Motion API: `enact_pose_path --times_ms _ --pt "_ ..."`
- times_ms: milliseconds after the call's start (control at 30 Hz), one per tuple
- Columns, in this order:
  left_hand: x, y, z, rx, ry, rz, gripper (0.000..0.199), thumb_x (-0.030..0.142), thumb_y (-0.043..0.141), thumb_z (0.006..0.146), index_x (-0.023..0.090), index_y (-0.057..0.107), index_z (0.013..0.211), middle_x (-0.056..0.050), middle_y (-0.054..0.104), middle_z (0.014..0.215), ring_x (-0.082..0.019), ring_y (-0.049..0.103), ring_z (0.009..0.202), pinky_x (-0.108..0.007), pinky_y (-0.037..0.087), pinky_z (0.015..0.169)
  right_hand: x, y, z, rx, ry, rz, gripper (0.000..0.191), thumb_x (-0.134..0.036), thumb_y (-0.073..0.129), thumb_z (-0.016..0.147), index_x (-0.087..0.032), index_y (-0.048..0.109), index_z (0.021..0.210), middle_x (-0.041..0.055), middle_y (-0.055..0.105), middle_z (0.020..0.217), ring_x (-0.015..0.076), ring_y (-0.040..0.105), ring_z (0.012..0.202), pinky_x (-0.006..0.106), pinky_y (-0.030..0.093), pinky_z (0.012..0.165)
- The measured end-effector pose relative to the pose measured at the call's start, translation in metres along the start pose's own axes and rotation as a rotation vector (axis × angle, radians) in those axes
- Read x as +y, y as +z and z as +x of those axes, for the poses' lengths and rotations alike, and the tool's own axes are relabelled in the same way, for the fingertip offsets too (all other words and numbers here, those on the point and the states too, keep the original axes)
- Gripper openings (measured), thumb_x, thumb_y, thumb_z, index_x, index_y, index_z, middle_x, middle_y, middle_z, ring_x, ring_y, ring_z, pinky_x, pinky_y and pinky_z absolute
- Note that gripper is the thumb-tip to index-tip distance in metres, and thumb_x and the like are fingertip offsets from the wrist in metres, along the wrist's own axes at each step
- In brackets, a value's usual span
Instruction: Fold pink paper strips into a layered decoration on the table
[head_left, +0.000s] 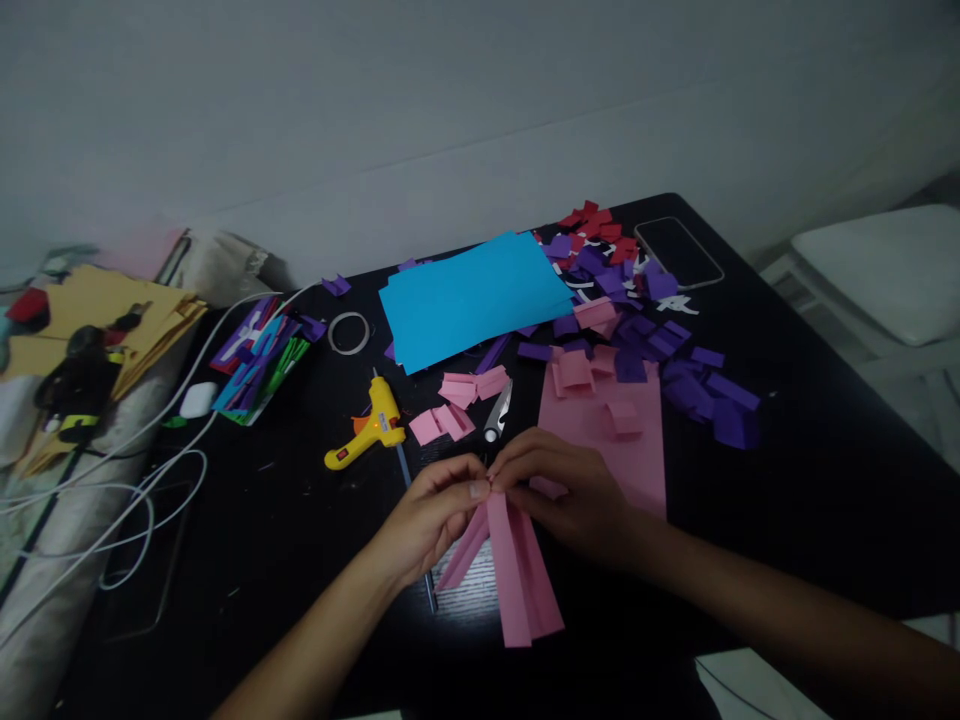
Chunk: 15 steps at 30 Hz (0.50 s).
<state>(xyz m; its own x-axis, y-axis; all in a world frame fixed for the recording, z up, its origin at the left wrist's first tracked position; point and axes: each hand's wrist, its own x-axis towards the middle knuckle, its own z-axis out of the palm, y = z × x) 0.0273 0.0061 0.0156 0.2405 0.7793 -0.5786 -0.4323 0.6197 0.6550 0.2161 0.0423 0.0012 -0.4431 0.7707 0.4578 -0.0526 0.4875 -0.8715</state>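
Observation:
My left hand (439, 510) and my right hand (566, 485) meet at the near middle of the black table. Both pinch the top end of a folded pink paper strip (514, 580), whose long creased flaps hang toward me. A second pink strip slants out below my left fingers. Just beyond the fingertips lie scissors (498, 412), their handles mostly hidden. Cut pink paper pieces (442, 423) rest past my left hand. Under and beyond my right hand is a pink sheet (645, 460) with small folded pink pieces on it.
A yellow glue gun (371, 425) lies left of the hands, near a dark thin stick (430, 590). Blue sheets (476, 300), a tape ring (349, 333), purple scraps (694, 390), red scraps (600, 225) and a phone (679, 250) lie farther back. White cables (150, 510) loop at left.

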Motion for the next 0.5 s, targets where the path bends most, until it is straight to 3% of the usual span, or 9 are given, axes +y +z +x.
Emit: enact_pose_path --times_ms 167,333,400,500 --pt "0.001 0.000 -0.001 -0.018 -0.013 -0.018 0.031 0.030 0.095 0.065 0.012 0.071 0.074 0.001 0.057 0.072 -0.006 0.053 0.064 -0.011 0.047 0.060 -0.001 -0.001 -0.001 -0.006 0.027 0.023 0.015 -0.007 0.067 0.093 -0.020 0.073 0.096 0.0067 0.076 0.095 0.0180 0.072 0.091 0.032 0.058 0.080" --pt "0.004 -0.004 -0.001 -0.064 -0.014 0.040 0.031 0.033 0.091 0.072 0.012 0.071 0.081 0.001 0.060 0.073 -0.009 0.056 0.066 -0.015 0.047 0.062 -0.006 -0.005 0.002 -0.041 0.287 0.103 0.016 -0.007 0.069 0.087 -0.020 0.074 0.094 0.0029 0.076 0.090 0.0156 0.071 0.082 0.029 0.056 0.076" --pt "0.006 -0.009 -0.001 -0.067 0.063 0.196 0.028 0.038 0.083 0.082 0.013 0.070 0.084 0.001 0.061 0.073 -0.010 0.056 0.065 -0.017 0.045 0.060 -0.008 -0.007 0.004 -0.027 0.377 0.152 0.016 -0.007 0.069 0.084 -0.020 0.073 0.093 0.0011 0.075 0.087 0.0142 0.069 0.079 0.027 0.055 0.074" --pt "0.010 -0.016 -0.004 -0.054 0.355 0.539 0.020 0.035 0.066 0.097 0.015 0.069 0.091 -0.004 0.070 0.091 -0.015 0.064 0.081 -0.022 0.050 0.072 -0.007 -0.007 0.006 -0.015 0.467 0.247 0.016 -0.010 0.071 0.080 -0.020 0.072 0.091 0.0006 0.074 0.087 0.0133 0.067 0.077 0.026 0.054 0.073"
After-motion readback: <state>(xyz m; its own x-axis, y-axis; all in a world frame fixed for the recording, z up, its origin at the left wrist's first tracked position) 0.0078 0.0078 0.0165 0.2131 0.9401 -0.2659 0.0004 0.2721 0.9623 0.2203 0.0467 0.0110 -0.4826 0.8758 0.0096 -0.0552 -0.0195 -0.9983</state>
